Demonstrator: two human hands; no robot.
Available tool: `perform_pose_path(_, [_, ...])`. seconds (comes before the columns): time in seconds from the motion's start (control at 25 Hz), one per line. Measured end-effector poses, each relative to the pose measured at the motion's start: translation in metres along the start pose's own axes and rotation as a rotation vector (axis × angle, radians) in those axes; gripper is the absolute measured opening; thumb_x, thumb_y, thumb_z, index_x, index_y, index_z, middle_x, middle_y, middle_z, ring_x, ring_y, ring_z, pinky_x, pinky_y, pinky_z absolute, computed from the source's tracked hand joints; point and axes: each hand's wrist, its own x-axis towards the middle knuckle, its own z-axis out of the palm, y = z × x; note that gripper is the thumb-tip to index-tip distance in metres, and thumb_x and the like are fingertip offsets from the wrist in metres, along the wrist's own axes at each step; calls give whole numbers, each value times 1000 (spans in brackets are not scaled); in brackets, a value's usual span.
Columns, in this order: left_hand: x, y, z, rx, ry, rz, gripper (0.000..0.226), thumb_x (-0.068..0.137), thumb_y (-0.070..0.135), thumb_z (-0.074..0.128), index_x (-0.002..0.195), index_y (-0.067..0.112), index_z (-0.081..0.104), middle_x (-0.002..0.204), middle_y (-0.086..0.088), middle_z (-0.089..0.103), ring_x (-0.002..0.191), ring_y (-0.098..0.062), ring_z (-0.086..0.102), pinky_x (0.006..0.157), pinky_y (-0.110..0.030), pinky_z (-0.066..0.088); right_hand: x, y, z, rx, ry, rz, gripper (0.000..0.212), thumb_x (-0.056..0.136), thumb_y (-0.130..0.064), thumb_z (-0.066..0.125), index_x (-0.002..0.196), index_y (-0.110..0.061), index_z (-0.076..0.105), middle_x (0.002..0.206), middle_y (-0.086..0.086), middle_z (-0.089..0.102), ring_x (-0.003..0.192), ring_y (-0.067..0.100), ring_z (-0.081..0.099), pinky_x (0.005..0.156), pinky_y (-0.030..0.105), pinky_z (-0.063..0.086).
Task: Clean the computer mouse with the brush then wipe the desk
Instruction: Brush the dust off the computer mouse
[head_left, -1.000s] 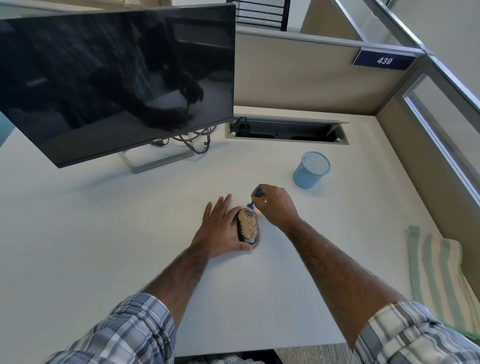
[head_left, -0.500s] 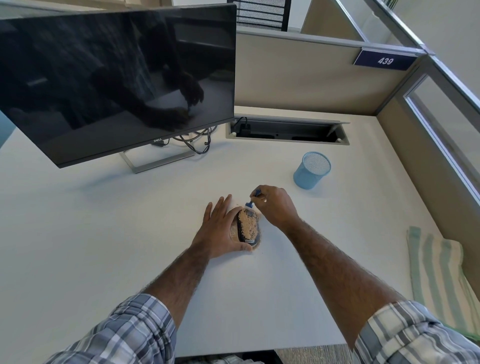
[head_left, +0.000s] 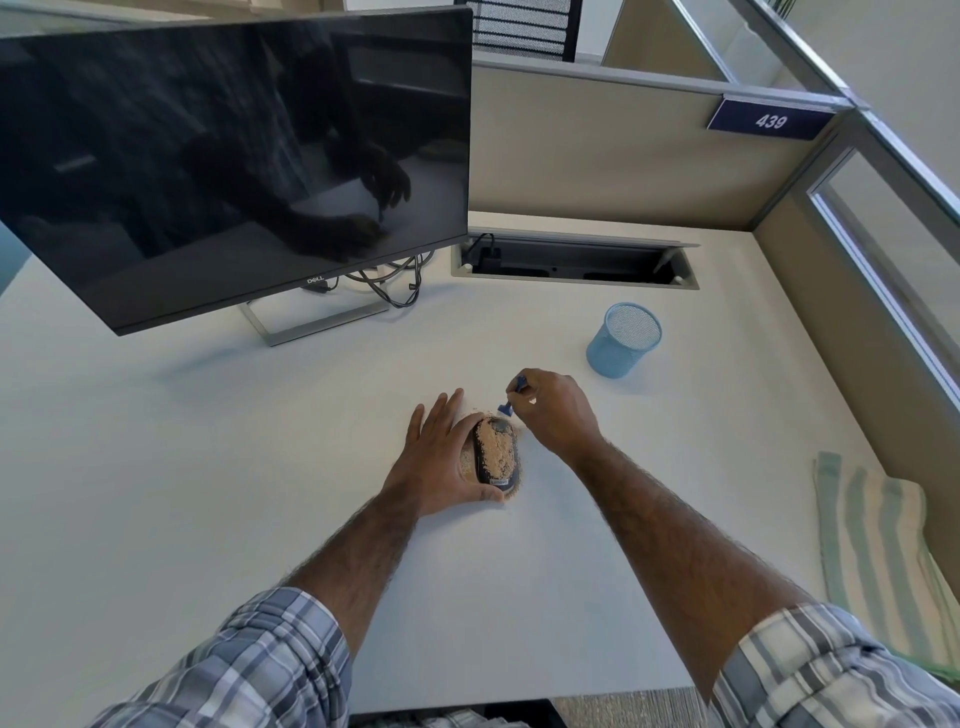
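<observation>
Head cam: L hand (head_left: 441, 457) grips mouse (head_left: 496, 454), R hand (head_left: 558, 410) pinches brush (head_left: 511, 397); monitor (head_left: 234, 156) "DELL", sign (head_left: 770, 120) "439".

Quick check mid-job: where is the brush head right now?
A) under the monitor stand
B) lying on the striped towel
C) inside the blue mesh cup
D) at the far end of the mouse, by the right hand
D: the right hand holds the small blue brush with its head at the far end of the debris-covered mouse, which the left hand steadies.
</observation>
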Motion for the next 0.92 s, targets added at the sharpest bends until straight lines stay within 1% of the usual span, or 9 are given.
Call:
perform_pose_path(0.16, [-1,0,0,-3,1,3,124,58,94,62,158,32,22,172,1,-12,156,-14,-21,126,-47,-12,0,0,-1,-21,8,-2,11,88,-19,60,90,-17,70,83,0,74,79,24,66,72,39,57])
perform_pose_path(0.32, [0,0,0,-5,-3,1,125,58,94,62,158,32,21,172,1,-13,155,-15,-22,126,-48,-12,-1,0,0,-24,-9,-15,10,87,-19,60,87,-15,68,80,0,73,75,25,66,73,43,58])
perform_pose_path(0.52, [-1,0,1,-3,3,5,124,58,94,62,158,31,22,172,1,-13,156,-15,-21,126,-48,-11,-1,1,-4,-6,5,-17,8,86,-18,62,86,-16,69,79,-2,72,75,23,66,73,41,58])
perform_pose_path(0.64, [-1,-1,1,4,5,8,124,58,94,61,158,31,22,172,0,-12,156,-16,-20,126,-49,-11,-1,1,-3,-3,2,-17,9,87,-18,61,88,-16,70,80,-3,74,76,23,67,77,42,57])
perform_pose_path(0.8, [0,-1,1,10,4,7,124,59,95,61,158,31,22,172,0,-12,156,-16,-20,126,-49,-10,-2,-1,-2,16,-13,-41,9,86,-18,62,87,-16,70,80,-3,74,75,22,67,75,43,58])
perform_pose_path(0.92, [-1,0,1,4,9,10,124,59,94,62,158,31,22,172,0,-11,156,-17,-19,126,-49,-10,0,-3,-2,-30,-1,-55,10,88,-20,62,90,-17,71,83,-4,74,77,22,67,80,43,57])
